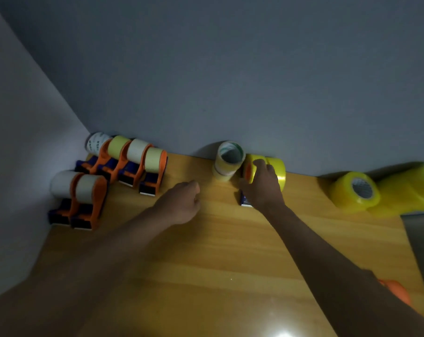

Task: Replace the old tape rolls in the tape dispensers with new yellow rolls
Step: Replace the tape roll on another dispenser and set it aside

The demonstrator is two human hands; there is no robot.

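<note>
The right hand (262, 183) grips the dispenser (248, 173) holding a yellow roll (277, 172) by the wall, the left hand (181, 203) loosely curled and empty; the roll looks light, stiff and slick, so best held across its rims.

Six orange tape dispensers (123, 171) stood grouped at the worktop's (206, 251) far left corner: four in a back row and two in front, each loaded with a pale roll. A seventh dispenser (248, 171) sat at the far edge under the right hand (262, 183), carrying a yellow roll (277, 171). Two pale used rolls (228, 161) were stacked beside it. Toward the far right corner lay loose yellow rolls (356, 193), perhaps three, though the blur made the count uncertain.
</note>
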